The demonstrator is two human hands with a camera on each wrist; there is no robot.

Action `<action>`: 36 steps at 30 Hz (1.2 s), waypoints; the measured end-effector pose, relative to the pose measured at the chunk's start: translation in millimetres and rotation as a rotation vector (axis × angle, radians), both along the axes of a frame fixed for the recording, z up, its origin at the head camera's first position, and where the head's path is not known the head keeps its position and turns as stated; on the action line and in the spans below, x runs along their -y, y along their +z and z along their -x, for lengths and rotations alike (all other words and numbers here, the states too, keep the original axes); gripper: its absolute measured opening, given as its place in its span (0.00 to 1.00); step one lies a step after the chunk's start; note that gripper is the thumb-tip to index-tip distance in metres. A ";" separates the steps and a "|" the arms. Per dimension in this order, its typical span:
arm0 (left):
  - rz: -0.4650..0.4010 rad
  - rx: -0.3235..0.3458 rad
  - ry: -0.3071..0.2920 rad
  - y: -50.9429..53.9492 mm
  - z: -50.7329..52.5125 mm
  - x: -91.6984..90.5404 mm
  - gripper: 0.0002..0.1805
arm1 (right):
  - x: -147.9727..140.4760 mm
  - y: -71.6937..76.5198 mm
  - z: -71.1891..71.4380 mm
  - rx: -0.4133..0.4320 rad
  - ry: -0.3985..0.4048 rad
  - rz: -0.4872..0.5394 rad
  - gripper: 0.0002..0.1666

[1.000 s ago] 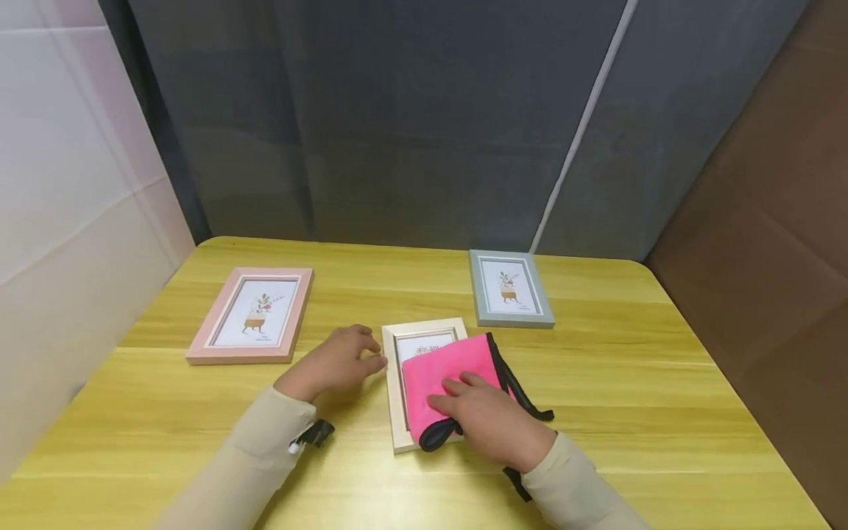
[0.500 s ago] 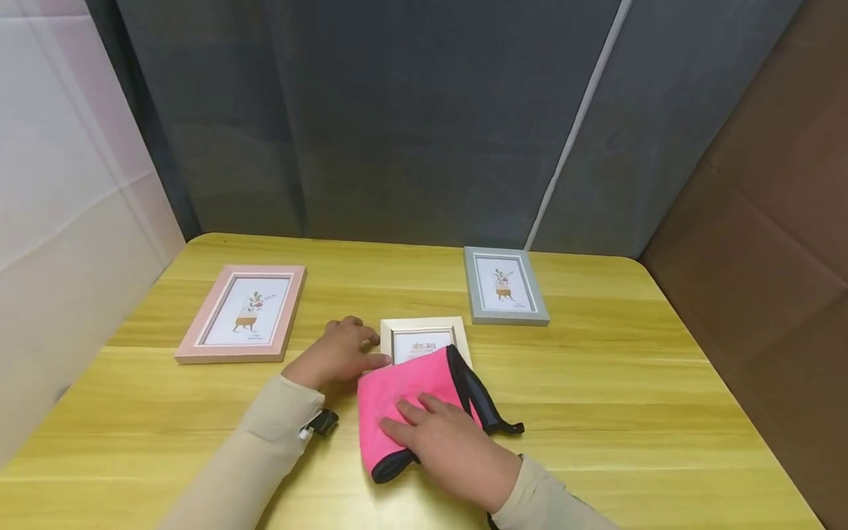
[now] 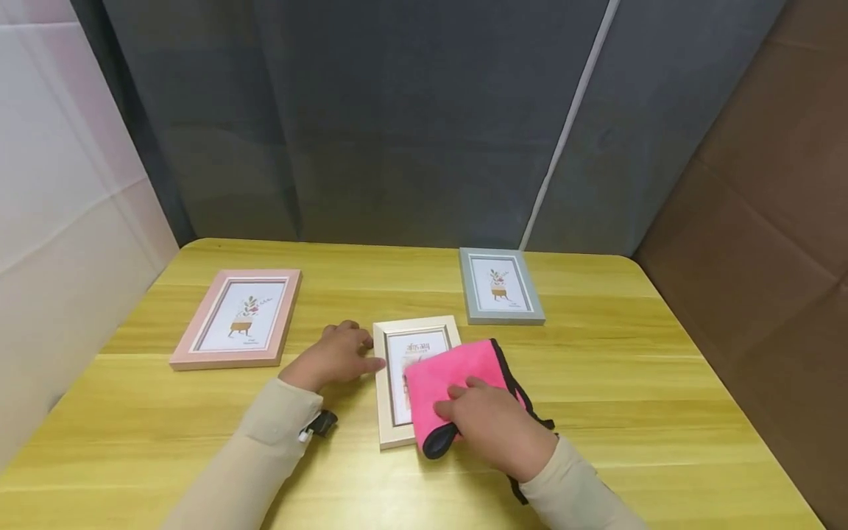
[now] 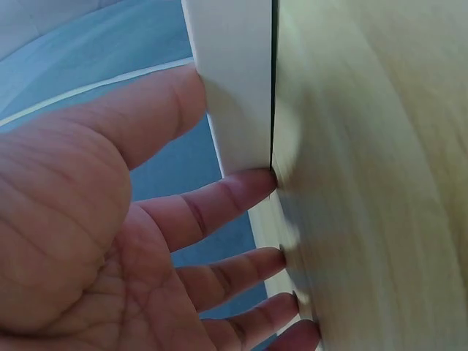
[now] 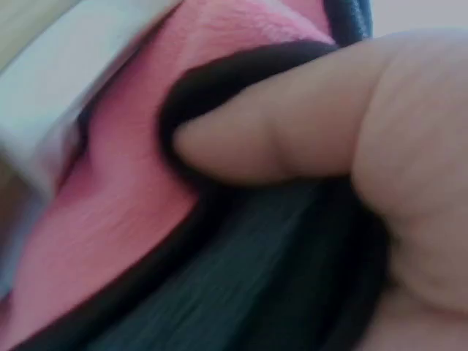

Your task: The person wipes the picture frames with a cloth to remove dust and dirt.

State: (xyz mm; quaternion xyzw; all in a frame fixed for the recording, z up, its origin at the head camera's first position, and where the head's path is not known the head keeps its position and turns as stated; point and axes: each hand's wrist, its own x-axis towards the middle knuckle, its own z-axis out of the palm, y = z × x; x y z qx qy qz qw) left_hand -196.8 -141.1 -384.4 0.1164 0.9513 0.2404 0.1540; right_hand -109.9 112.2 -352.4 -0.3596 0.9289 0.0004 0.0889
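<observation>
A cream picture frame (image 3: 386, 405) lies flat on the wooden table, its printed insert partly covered by a folded pink cloth (image 3: 444, 375) with black edging. My right hand (image 3: 500, 425) is on the cloth over the frame's right side. In the right wrist view, the right thumb (image 5: 270, 139) presses into the cloth's black-edged fold, holding it; the fingers are hidden there. My left hand (image 3: 333, 357) is at the frame's left edge. The left wrist view shows the left thumb (image 4: 164, 110) and index finger touching the frame's side (image 4: 238, 88), with fingers extended and fingertips at the tabletop.
A pink picture frame (image 3: 286, 316) lies to the left, and a grey-blue one (image 3: 470, 287) at the back right; both show a plant drawing. Dark fabric (image 3: 397, 132) hangs behind the table (image 3: 629, 412), with pale fabric on the left and brown on the right.
My right hand slid the cloth down and left toward the frame's near end, then back up and right, uncovering more of the insert. The left hand stays by the frame's left edge.
</observation>
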 end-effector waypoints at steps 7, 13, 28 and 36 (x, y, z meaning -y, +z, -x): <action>0.026 -0.015 -0.007 2.4 -2.1 -2.2 0.27 | 17.8 -10.4 -2.3 0.034 0.250 0.189 0.42; 0.026 -0.007 0.011 2.7 -1.3 -2.6 0.27 | 20.3 -8.9 -10.8 0.018 0.072 0.028 0.34; 0.015 0.007 0.012 3.9 -4.5 -1.8 0.27 | 18.7 -6.0 -13.6 -0.090 0.185 0.057 0.32; 0.017 0.005 0.011 3.3 -5.3 2.9 0.28 | 29.0 -6.9 -15.1 -0.023 0.034 -0.063 0.29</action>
